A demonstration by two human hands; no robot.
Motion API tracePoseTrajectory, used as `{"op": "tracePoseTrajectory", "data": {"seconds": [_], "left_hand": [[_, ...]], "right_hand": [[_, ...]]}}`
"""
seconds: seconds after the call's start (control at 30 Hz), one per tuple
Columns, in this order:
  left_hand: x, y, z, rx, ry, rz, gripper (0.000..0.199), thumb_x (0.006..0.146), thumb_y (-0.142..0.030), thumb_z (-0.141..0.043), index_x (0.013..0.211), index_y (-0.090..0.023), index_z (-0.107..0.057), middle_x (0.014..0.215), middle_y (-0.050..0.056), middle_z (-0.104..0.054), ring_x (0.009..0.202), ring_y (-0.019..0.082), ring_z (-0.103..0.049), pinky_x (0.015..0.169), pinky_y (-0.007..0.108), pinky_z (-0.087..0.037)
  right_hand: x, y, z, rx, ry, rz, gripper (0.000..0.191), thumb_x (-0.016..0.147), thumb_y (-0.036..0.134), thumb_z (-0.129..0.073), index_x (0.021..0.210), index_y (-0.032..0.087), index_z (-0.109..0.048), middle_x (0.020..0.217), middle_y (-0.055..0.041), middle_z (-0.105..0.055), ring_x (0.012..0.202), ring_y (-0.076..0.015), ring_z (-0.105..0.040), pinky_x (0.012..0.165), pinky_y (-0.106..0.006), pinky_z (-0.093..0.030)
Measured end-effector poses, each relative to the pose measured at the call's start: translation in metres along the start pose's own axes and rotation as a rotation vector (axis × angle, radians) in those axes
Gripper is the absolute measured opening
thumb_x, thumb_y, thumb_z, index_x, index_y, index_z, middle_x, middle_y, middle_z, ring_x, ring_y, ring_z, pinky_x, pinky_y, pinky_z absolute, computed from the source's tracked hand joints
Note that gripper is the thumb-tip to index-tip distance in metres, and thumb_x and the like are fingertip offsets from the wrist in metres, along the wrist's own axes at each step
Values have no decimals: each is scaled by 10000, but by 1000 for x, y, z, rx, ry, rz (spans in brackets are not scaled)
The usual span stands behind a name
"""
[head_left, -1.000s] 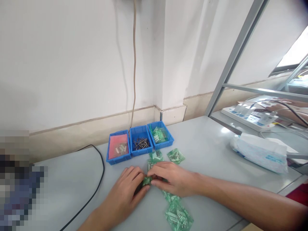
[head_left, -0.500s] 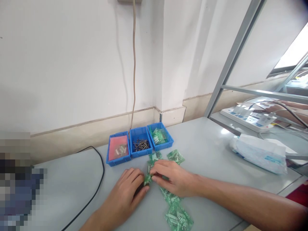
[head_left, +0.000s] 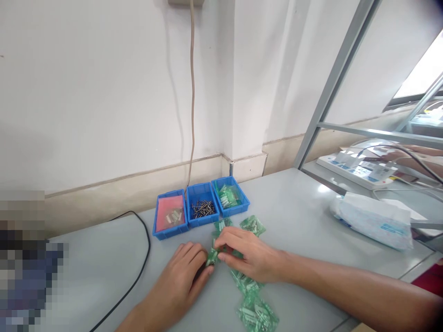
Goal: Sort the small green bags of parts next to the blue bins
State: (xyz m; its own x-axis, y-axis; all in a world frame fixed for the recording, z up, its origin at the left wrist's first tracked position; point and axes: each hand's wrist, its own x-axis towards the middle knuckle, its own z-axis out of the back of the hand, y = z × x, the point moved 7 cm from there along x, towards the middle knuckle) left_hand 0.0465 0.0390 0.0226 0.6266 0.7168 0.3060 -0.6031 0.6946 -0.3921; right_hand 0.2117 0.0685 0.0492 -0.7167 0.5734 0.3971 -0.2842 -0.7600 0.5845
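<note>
My left hand [head_left: 187, 272] rests on the table with curled fingers, its thumb and forefinger closed round the edge of a small green plastic bag [head_left: 212, 257]. My right hand [head_left: 247, 256] comes in from the right, thumb and fingers bent in a pinch at that same bag; its fingertips partly hide the spot. Beneath and around the right hand lie several similar green bags with small pale and metal parts inside: one bag [head_left: 252, 225] beyond it, another bag [head_left: 223, 224] by the trays, and a bag [head_left: 258, 316] nearer me.
Three blue trays stand in a row: a left tray [head_left: 159, 235] with pink sheet and pale parts, a middle tray [head_left: 204, 221] of screws, a right tray [head_left: 235, 211] with green bags. A black cable [head_left: 148, 244] curves at left. A white plastic pack [head_left: 375, 221] lies right, near a metal frame [head_left: 320, 117].
My right fingertips have shifted very slightly at the green bag. My left hand has hardly moved, and the trays and the other bags stay in place.
</note>
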Motion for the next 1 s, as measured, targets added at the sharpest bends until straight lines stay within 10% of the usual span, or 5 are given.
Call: {"op": "tracePoseTrajectory", "data": {"seconds": [1.0], "left_hand": [[1, -1, 1, -14, 22, 7, 115, 1126, -249, -510, 1037, -218, -576, 1018, 52, -629, 930, 243, -573, 841, 390, -484]], "right_hand": [[1, -1, -2, -1, -4, 22, 105, 1099, 281, -543, 1103, 205, -615, 930, -25, -619, 840, -169, -579, 779, -273, -461]]}}
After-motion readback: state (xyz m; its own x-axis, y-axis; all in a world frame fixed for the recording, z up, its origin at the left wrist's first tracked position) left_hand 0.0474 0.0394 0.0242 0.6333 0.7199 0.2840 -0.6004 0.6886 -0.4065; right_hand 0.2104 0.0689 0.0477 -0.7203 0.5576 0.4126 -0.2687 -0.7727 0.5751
